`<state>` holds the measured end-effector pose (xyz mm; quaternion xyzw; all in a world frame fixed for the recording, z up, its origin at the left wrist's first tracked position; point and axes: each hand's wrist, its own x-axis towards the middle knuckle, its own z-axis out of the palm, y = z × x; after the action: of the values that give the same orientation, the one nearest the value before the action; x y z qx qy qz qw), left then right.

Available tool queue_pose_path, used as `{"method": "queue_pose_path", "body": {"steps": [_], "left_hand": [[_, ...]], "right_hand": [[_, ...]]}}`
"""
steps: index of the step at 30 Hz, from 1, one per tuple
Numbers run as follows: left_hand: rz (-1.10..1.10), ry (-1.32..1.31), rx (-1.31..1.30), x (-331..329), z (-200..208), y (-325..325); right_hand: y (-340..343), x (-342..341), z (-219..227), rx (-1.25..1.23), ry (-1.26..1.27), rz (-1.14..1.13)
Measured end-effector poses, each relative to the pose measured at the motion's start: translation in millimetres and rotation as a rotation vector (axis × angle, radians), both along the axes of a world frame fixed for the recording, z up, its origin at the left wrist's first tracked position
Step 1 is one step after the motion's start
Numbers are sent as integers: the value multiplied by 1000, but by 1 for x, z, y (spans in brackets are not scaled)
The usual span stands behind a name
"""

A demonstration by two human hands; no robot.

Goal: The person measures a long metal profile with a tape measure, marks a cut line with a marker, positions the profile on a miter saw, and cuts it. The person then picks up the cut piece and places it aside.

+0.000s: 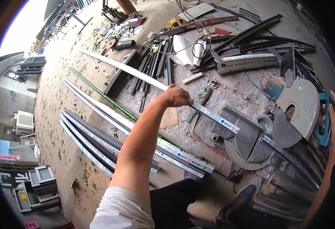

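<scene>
My left hand (177, 96) is closed around a long, film-covered metal profile (131, 71). From the far left the profile slopes down to the right, and its near end lies over the grey base of a mitre saw (295, 108). That end stops short of the slot in the saw's table. At the right rim my right hand (333, 120) grips the saw's teal handle (323, 120); some of its fingers are hidden. The blade side and its round guard stand raised above the table. A further profile piece (289, 158) lies on the near side of the slot.
Several wrapped profiles (94, 103) lie on the floor to the left, beside a green strip (98, 91). Dark offcuts (152, 66), a cable (209, 36) and stacked bars (247, 63) crowd the far side. My shoe (238, 200) is near the saw base.
</scene>
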<state>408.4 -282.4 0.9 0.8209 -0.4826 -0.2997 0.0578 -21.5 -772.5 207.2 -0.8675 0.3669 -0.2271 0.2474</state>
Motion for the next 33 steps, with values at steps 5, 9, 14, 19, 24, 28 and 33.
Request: {"method": "queue_pose_path", "body": {"steps": [5,9,14,19,24,28,33], "left_hand": [[114,-52,-64,-5,-5,17],[481,-297,-487,-25,-25,26],[1125,-460,-546,-49,-39,34],[1442,591,-643,-45,-71,29],[1545,967,-982,-62,-72,-11],[1477,838,-1113,-58,-70,-14],[1472,788,-1283,-55,-42,-32]], "right_hand": [[-9,-2,-3,41,-5,26],[-19,-5,-4,43,-25,19],[-23,-6,-4,42,-31,-9],[-2,8,21,425,-139,149],[-5,0,-3,-6,-27,-15],[-4,6,1,33,-32,17],[-17,-2,-4,12,-44,78]]}}
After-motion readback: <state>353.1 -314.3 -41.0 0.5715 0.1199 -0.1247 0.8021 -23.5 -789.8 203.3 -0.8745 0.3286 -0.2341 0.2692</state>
